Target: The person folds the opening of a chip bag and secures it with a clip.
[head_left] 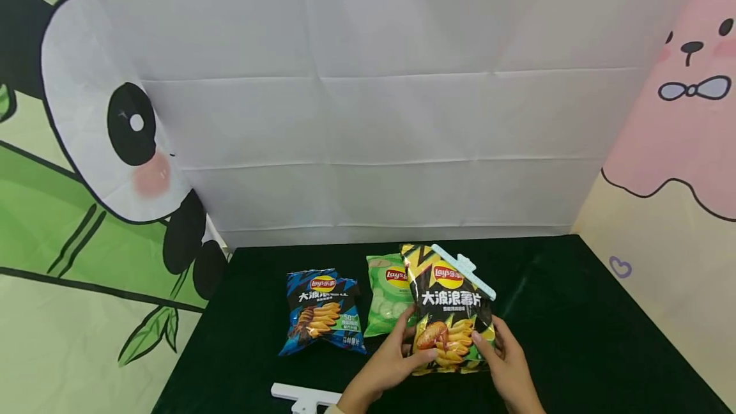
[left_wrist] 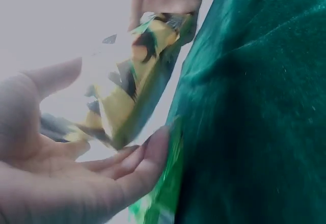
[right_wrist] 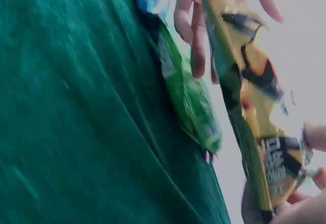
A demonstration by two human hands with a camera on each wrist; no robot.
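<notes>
A black and yellow bag of potato chips point(head_left: 445, 318) is held up, tilted, with a pale blue sealing clip point(head_left: 467, 268) across its top right corner. My right hand point(head_left: 507, 363) grips the bag's lower right edge, thumb in front and fingers behind. On the lower left side, my left hand point(head_left: 397, 356) is around the bag's edge. In the left wrist view its thumb and fingers point(left_wrist: 155, 152) are spread apart with the bag between them. The right wrist view shows the bag's yellow side point(right_wrist: 254, 76) running between both hands.
Behind the held bag, partly hidden, lies a green chip bag point(head_left: 386, 292). A blue chip bag point(head_left: 324, 312) lies left of it. Near the front, a white clip point(head_left: 305, 395) is partly covered by my left forearm. Dark green cloth point(head_left: 247, 331) covers the table, with a white curtain point(head_left: 397, 120) behind.
</notes>
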